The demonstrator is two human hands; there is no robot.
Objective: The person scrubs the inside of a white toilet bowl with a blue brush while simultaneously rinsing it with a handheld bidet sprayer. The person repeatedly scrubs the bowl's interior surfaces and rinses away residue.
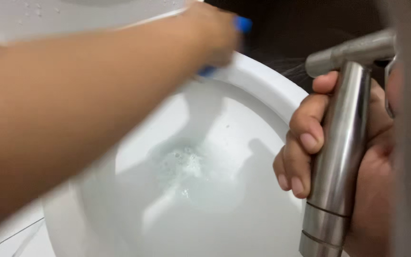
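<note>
My left hand (210, 33) reaches across a white toilet bowl (262, 81) and grips a blue-handled brush (243, 24) pressed against the far rim; the hand and forearm are blurred by motion. My right hand (310, 143) is wrapped around a silver metal spray nozzle (343, 143), held upright at the bowl's right edge, its head pointing left over the rim. A fine spray of water shows near the nozzle head. Foamy water (186, 166) lies at the bottom of the bowl.
The raised white toilet lid or tank (48, 19), with water drops on it, stands at the top left. Dark floor or wall (300, 28) lies behind the bowl. Pale floor tiles (15, 242) show at the bottom left.
</note>
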